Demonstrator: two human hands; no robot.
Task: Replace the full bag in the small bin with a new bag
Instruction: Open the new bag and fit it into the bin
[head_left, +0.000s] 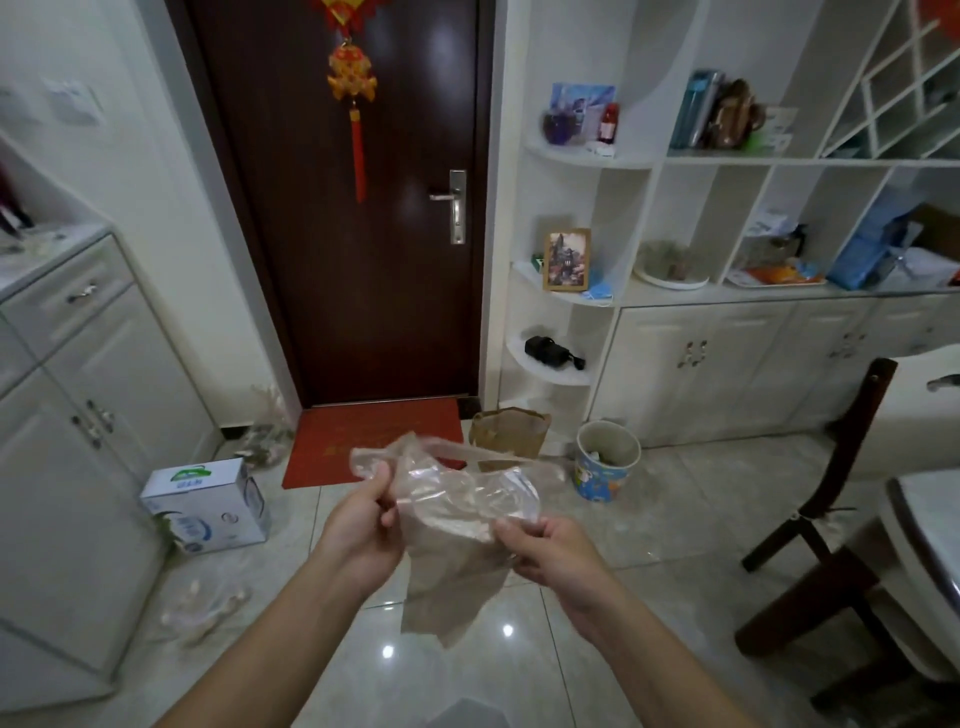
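The room is evenly and fairly dimly lit from overhead, with a cool greenish cast. Small bright reflections of ceiling lamps sit on the glossy floor tiles (506, 630), and a soft sheen lies on the dark door (332, 218). Shadows are faint and diffuse. The wide-angle lens bends straight lines strongly towards the edges, bowing the white cabinet (67, 415) at left and the shelving (779, 166) at right. Detail is soft throughout, softest at the corners.
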